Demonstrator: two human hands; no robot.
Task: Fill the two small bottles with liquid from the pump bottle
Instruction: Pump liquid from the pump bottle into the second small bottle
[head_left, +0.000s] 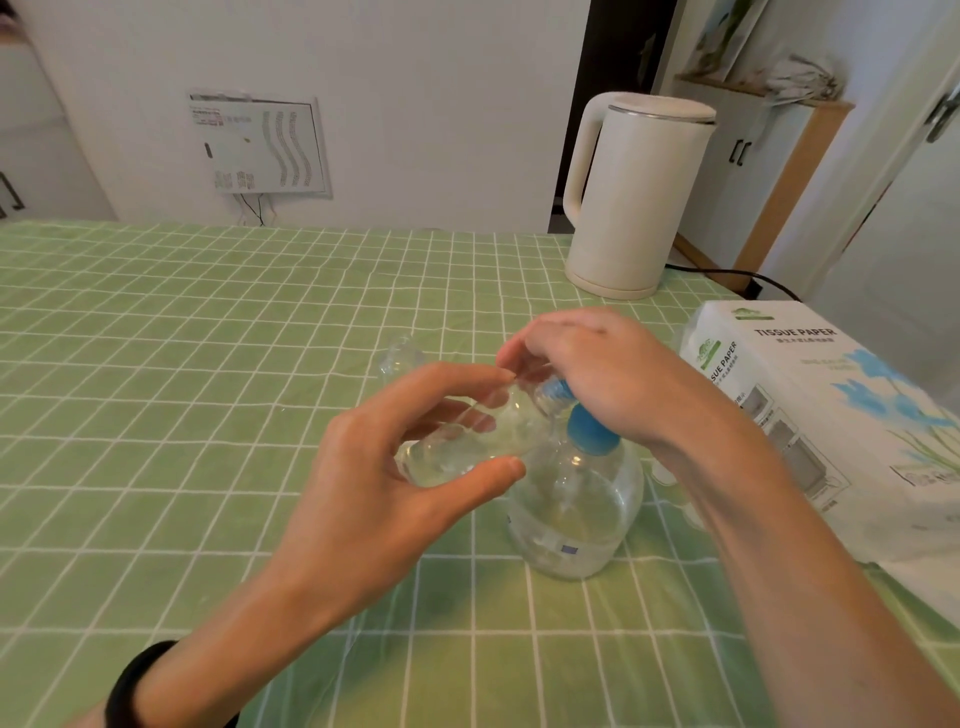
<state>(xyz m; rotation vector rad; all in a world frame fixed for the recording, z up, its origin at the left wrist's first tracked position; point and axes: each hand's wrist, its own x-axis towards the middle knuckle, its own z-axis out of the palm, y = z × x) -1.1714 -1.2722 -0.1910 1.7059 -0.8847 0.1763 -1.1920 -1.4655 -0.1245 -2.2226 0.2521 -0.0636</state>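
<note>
The table (156, 364) in front of you wears a green cloth with a white grid. At its right edge lies a big white pack of tissue paper (810, 415), printed with blue flowers. Beyond it, at the far right of the table, a cream electric kettle (639, 197) stands upright with its lid on, and its black cord trails off to the right.

The pump bottle (576, 499) stands upright on the cloth just ahead of you, a little right of centre. It is clear and holds some clear liquid in its lower part. Your right hand (592, 369) sits on top of it, fingers curled down over the blue pump head (589, 428) and its spout. How hard it presses cannot be told.

Your left hand (384, 467) holds the small bottle (467, 441) in the air just left of the pump. Thumb below and fingers above are curled round its clear body. The bottle is tipped nearly on its side, its open end up against the spout under your right fingers.

The second small bottle (402, 356), also clear, stands on the cloth just beyond your left fingers, partly hidden by them.

A black band (135, 686) circles your left wrist.
</note>
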